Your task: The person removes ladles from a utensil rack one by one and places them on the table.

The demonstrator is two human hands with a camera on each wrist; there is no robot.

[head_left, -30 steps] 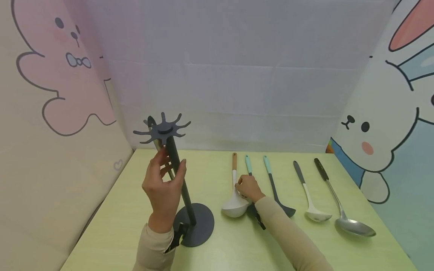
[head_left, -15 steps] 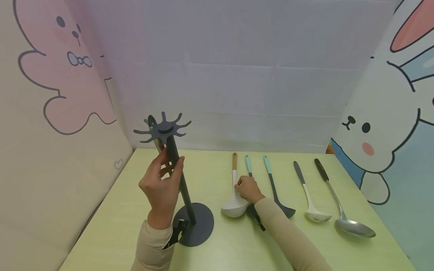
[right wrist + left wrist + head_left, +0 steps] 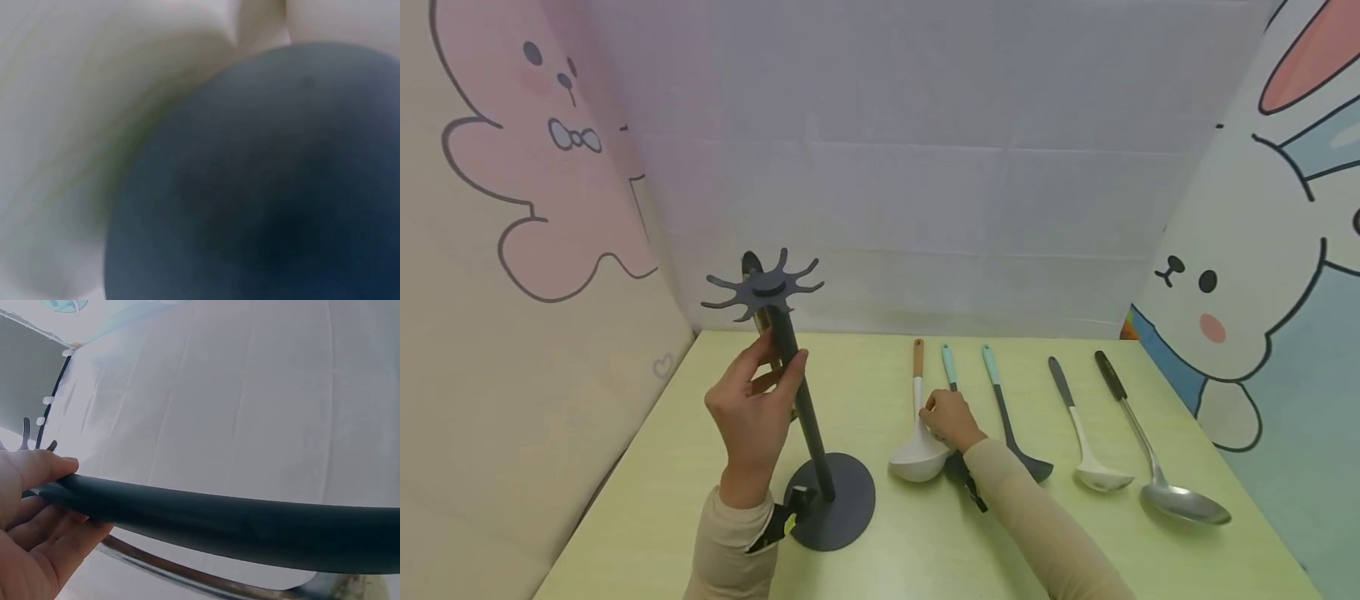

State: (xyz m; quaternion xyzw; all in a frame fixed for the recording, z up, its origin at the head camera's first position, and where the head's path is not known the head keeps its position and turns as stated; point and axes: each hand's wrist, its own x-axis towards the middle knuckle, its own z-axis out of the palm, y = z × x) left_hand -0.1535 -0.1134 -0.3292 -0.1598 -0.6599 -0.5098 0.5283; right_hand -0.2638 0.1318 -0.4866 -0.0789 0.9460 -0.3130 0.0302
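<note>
My left hand (image 3: 752, 417) holds the post of a dark utensil stand (image 3: 844, 500) near its top, thumb on one side and fingers on the other. The post (image 3: 206, 515) crosses the left wrist view. A metal utensil (image 3: 187, 573) with a black handle end (image 3: 751, 264) hangs behind it; its lower end is mostly hidden. My right hand (image 3: 952, 419) has curled fingers at the neck of a white ladle (image 3: 919, 458) with a wooden handle end; the fingertips are partly hidden. Beneath that wrist lies a mint-handled dark ladle (image 3: 950, 364), its bowl (image 3: 269, 187) large and blurred.
To the right, a second mint-handled dark ladle (image 3: 1004, 417), a white ladle with grey grip (image 3: 1081, 437) and a big metal ladle (image 3: 1183, 504) with black grip lie on the light yellow-green table (image 3: 880, 567). A pale curtain (image 3: 910, 200) stands behind.
The stand's pronged top has turned, and the hanging metal utensil has shifted a little to the right. My left hand has moved slightly left. My right hand stays in place.
</note>
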